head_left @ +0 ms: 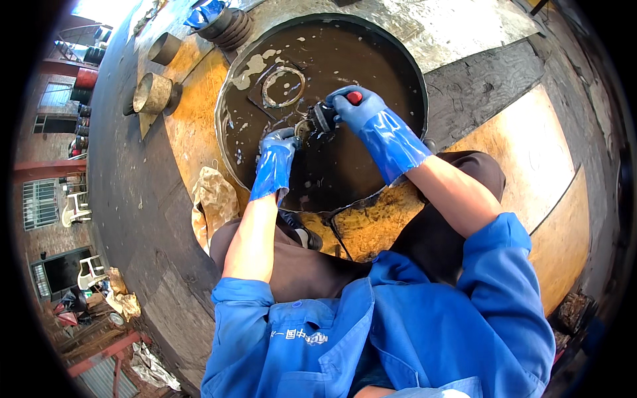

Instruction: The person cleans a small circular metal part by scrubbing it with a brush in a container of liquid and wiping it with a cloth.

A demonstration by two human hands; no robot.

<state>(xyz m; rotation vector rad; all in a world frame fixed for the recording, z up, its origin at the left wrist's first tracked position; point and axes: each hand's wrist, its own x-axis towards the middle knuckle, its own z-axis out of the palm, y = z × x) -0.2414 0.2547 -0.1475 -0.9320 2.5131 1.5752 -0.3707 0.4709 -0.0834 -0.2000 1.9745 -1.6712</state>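
Note:
A wide round tub [222, 142] of murky brown liquid stands in front of me. Both my hands are over it in blue rubber gloves. My right hand [360, 109] is closed around a dark brush-like tool [323, 118] whose red end [355, 97] shows above the fist. Its dark head meets a small metal part [304, 128], apparently ring-shaped, which my left hand [281, 138] grips by the edge. The part's lower side is hidden by glove and liquid. Beyond my left hand, a larger metal ring [265, 91] lies at the surface beside a thin straight-edged frame.
Left of the tub stand a rusty metal cylinder [152, 93] and a shorter one [164, 49]. A ribbed pot [229, 30] with blue material on top sits at the far left rim. A stained cloth [213, 199] lies near my left knee. Worn boards [524, 142] cover the ground to the right.

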